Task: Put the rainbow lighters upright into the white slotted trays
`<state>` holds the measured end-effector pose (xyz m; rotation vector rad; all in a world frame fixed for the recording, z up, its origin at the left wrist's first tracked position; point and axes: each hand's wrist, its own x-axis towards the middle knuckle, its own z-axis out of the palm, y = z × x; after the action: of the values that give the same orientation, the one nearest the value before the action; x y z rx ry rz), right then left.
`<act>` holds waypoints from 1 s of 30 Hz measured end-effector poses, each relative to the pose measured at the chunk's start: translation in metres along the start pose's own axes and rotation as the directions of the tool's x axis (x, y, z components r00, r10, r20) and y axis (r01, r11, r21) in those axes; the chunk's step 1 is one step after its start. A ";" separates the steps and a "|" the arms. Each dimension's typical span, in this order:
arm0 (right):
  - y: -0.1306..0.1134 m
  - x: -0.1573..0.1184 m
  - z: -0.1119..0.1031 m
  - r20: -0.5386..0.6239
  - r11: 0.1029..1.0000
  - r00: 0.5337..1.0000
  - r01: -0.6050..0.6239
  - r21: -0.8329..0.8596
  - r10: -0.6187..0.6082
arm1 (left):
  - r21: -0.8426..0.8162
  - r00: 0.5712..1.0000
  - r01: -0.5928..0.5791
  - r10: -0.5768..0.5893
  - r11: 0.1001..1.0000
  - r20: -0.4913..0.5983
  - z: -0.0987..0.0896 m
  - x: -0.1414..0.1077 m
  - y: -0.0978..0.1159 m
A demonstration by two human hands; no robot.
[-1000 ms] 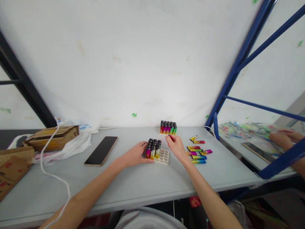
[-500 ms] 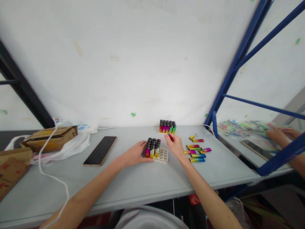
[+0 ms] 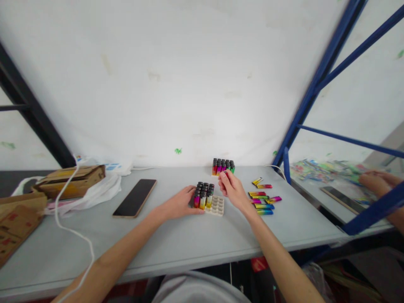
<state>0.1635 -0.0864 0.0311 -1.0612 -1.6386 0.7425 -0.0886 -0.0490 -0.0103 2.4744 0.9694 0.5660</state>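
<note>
On the grey table, a white tray [image 3: 217,206] with round sockets holds several upright lighters [image 3: 203,197] with black tops and shiny coloured bodies. My left hand [image 3: 179,204] grips the tray's left side, its thumb along the front edge and its fingers behind. Just right of and above the tray, my right hand [image 3: 232,187] is closed on a red lighter [image 3: 226,174], mostly hidden by the fingers. Bare sockets show on the tray's right side. Loose lighters [image 3: 264,206] lie on their sides to the right of my right hand.
A second block of upright lighters [image 3: 221,166] stands near the wall. At left are a phone [image 3: 135,198], a cardboard box [image 3: 71,181], a plastic bag and a white cable [image 3: 74,233]. Blue frame bars [image 3: 311,92] rise at right, with another person's hands [image 3: 375,181] beyond.
My right hand has turned slightly, and its fingers now cover more of the red lighter. My left hand keeps its hold on the tray. The whole view has shifted a little.
</note>
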 end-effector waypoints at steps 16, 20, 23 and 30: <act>-0.032 -0.010 -0.014 0.475 0.932 0.879 0.196 -0.304 -0.030 | -0.015 1.000 -0.010 0.010 1.000 0.003 -0.002 -0.001 0.002; -0.028 -0.010 -0.014 0.471 0.912 0.881 0.228 -0.341 -0.044 | -0.007 1.000 -0.017 0.017 1.000 -0.001 -0.001 -0.001 0.001; -0.031 -0.010 -0.015 0.470 0.896 0.882 0.236 -0.375 -0.036 | 0.002 1.000 -0.022 0.022 1.000 0.003 0.001 0.000 -0.001; -0.038 -0.012 -0.016 0.477 0.904 0.879 0.203 -0.376 0.000 | -0.010 1.000 -0.022 0.023 1.000 0.001 0.000 0.000 0.001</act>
<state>0.1689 -0.1140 0.0634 -1.1298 -2.3343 0.6180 -0.0883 -0.0493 -0.0096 2.4796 0.9372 0.5751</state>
